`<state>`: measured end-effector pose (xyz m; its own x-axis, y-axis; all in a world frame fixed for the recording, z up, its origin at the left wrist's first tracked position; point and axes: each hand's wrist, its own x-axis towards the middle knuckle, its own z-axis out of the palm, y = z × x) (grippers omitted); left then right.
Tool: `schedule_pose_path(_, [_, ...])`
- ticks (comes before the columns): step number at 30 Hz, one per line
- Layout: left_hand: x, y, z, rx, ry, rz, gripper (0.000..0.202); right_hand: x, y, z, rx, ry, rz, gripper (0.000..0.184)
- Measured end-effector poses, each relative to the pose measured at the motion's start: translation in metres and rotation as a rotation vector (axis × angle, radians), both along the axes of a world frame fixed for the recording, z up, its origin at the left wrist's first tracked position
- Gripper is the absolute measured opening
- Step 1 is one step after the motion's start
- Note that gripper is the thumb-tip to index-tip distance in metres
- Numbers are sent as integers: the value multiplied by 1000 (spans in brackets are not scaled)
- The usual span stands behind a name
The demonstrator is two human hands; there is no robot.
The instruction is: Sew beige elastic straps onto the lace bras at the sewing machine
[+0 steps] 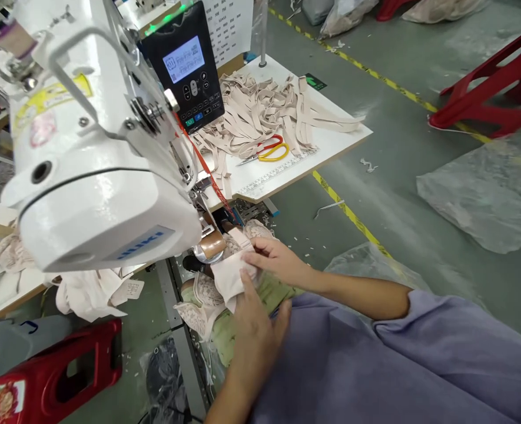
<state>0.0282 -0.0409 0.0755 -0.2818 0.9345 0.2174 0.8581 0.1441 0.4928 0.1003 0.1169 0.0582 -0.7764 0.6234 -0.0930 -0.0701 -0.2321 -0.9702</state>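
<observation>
A pale beige bra (pixel 232 277) with lace-covered cups lies over the lap below the sewing machine head (pixel 110 200). My right hand (pixel 282 262) pinches its band near the strap end, thumb and fingers closed on the cloth. On the near side, my left hand (pixel 255 324) has its index finger on the smooth band, with the thumb held apart. The left hand's other fingers are partly hidden; the band seems caught between them. Just beyond the hands are the machine's needle area and a rounded brown part (pixel 212 242).
A white table (pixel 282 176) carries a heap of beige straps (pixel 260 112) and red-and-yellow-handled scissors (pixel 269 152). The control panel (pixel 189 70) stands behind the machine. Red stools (pixel 494 88) and plastic bags (pixel 485 188) are on the floor. More beige garments (pixel 92 291) hang at left.
</observation>
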Motion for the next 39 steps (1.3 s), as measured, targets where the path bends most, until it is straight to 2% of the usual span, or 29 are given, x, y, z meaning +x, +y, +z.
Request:
schedule_pose_path(2, [-4, -7, 14, 53, -84, -61, 66, 7, 2, 3, -33, -38, -4, 37])
schedule_pose_path(3, [-9, -8, 22, 108, -73, -92, 54, 10, 2, 5, -5, -53, 76, 34])
schedule_pose_path(5, [-20, -6, 32, 165, 6, -144, 40, 11, 2, 6, 110, -37, 398, 28])
schedule_pose_path(6, [-26, -3, 34, 118, 6, -148, 35, 10, 0, 6, 203, -30, 572, 24])
schedule_pose_path(7, [-33, 1, 32, 14, -71, -116, 29, 8, -2, 4, 333, -49, 688, 21])
schedule_pose_path(8, [-40, 5, 28, -104, -211, -46, 23, 5, -4, 0, 500, -100, 725, 20])
schedule_pose_path(9, [-47, 8, 21, -203, -393, 48, 22, 1, -6, -5, 695, -173, 684, 20])
schedule_pose_path(11, [-62, 14, 4, -297, -699, 201, 37, -8, -8, -16, 1065, -300, 488, 23])
schedule_pose_path(12, [-69, 16, -5, -312, -802, 229, 44, -13, -8, -22, 1199, -312, 402, 24])
schedule_pose_path(14, [-78, 17, -21, -312, -948, 213, 51, -19, -7, -31, 1343, -241, 303, 26])
schedule_pose_path(15, [-81, 17, -26, -306, -1025, 203, 53, -20, -6, -34, 1362, -185, 269, 26])
schedule_pose_path(17, [-82, 16, -32, -273, -1159, 206, 53, -18, -4, -34, 1299, -114, 188, 25])
schedule_pose_path(20, [-78, 12, -28, -209, -1265, 230, 46, -11, -7, -28, 1091, -119, 34, 24])
schedule_pose_path(22, [-75, 9, -23, -172, -1287, 243, 40, -8, -11, -23, 1011, -150, 1, 26])
schedule_pose_path(27, [-70, 6, -13, -104, -1036, 243, 32, -11, -21, -19, 989, -207, 25, 26])
schedule_pose_path(32, [-67, 5, -12, -133, -821, 249, 31, -14, -22, -19, 1020, -217, 44, 27])
schedule_pose_path(36, [-65, 4, -13, -167, -832, 273, 31, -14, -15, -18, 1066, -177, 128, 21])
schedule_pose_path(39, [-64, 4, -13, -172, -899, 283, 32, -15, -9, -20, 1115, -132, 133, 21])
